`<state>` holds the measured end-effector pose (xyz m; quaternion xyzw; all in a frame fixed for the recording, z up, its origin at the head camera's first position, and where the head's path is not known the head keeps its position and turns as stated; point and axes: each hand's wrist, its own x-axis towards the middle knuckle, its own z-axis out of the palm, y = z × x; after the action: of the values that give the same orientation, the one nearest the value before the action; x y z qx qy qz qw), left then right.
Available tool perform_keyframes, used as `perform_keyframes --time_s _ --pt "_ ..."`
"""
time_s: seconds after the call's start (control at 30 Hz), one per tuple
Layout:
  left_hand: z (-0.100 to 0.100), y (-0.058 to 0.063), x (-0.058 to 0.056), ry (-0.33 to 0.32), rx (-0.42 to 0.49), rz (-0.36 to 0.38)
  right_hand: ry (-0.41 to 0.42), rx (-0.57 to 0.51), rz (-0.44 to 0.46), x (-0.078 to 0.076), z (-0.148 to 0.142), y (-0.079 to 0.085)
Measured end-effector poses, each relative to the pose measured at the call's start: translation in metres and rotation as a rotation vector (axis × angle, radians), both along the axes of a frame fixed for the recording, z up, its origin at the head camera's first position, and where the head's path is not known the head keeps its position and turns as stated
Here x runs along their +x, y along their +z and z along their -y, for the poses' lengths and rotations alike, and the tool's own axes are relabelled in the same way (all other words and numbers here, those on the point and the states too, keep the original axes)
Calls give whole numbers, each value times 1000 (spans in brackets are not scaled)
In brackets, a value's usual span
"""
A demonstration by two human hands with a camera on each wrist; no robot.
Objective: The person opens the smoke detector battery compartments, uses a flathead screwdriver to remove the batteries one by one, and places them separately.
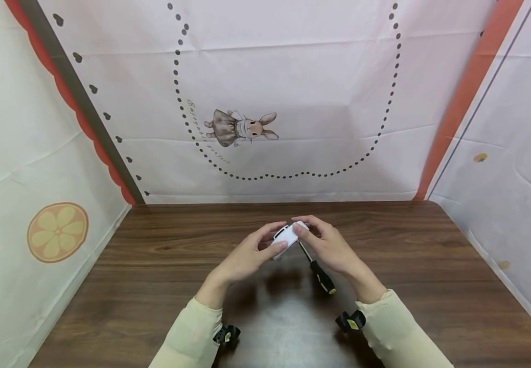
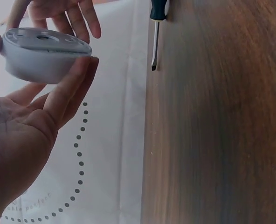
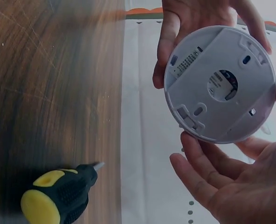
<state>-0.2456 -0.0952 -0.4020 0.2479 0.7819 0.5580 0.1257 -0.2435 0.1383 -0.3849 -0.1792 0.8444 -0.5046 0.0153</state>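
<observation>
Between both hands, raised off the table, is a round white smoke detector [image 1: 288,235]. My left hand [image 1: 246,255] grips its left edge, thumb on the near side and fingers around the rim. On the opposite edge, my right hand [image 1: 333,248] holds it with thumb and fingers. The right wrist view shows the flat back of the smoke detector [image 3: 208,112], with slots, a printed label and a round hole in the middle. Its front dome is turned away there. A screwdriver [image 1: 322,278] with a black and yellow handle lies on the table below the right hand, touched by neither.
The brown wood-grain table [image 1: 164,286] extends to both sides. A white printed cloth [image 1: 302,102] with a rabbit picture hangs behind it, and similar cloth borders the left and right. Small black wrist cameras sit at both cuffs.
</observation>
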Motion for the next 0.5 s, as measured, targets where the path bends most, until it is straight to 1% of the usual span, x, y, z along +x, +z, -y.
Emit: perform_keyframes --time_s 0.2,0.3,0.5 --pt "1 0 3 -69 12 91 3 12 41 4 5 1" --pt "1 -1 2 -101 56 120 6 20 35 5 6 1" --pt "-2 -2 -1 -112 173 154 13 11 -4 5 7 0"
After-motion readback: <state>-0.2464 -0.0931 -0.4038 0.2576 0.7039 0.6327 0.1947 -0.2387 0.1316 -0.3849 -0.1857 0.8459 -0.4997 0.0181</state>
